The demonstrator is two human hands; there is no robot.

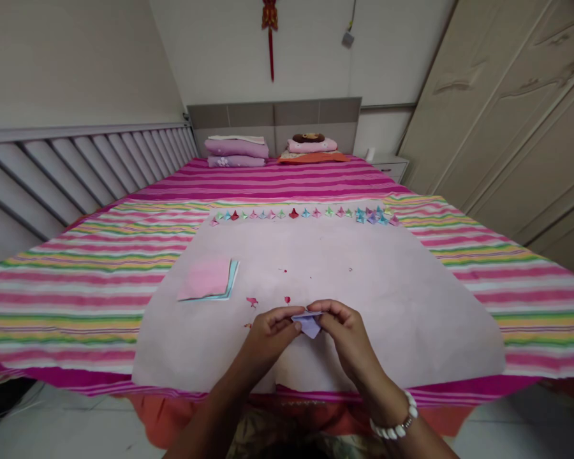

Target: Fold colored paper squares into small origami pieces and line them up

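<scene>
Both my hands pinch a small folded lilac paper piece (310, 324) just above the pale pink sheet (402, 299) spread on the bed. My left hand (269, 331) grips its left side with fingers closed. My right hand (345, 331), with a white bead bracelet on the wrist, grips its right side. A stack of square papers (208, 279), pink on top with light blue beneath, lies to the left of my hands. A row of several small folded paper shapes (306, 214) in many colours lines the sheet's far edge.
The bed has a pink, green and yellow striped cover (76, 280). Small red paper scraps (252, 301) lie near my hands. Folded bedding (236, 152) and pillows (312, 148) sit at the headboard. A slatted rail (86, 166) runs on the left; wardrobe doors (516, 115) stand on the right.
</scene>
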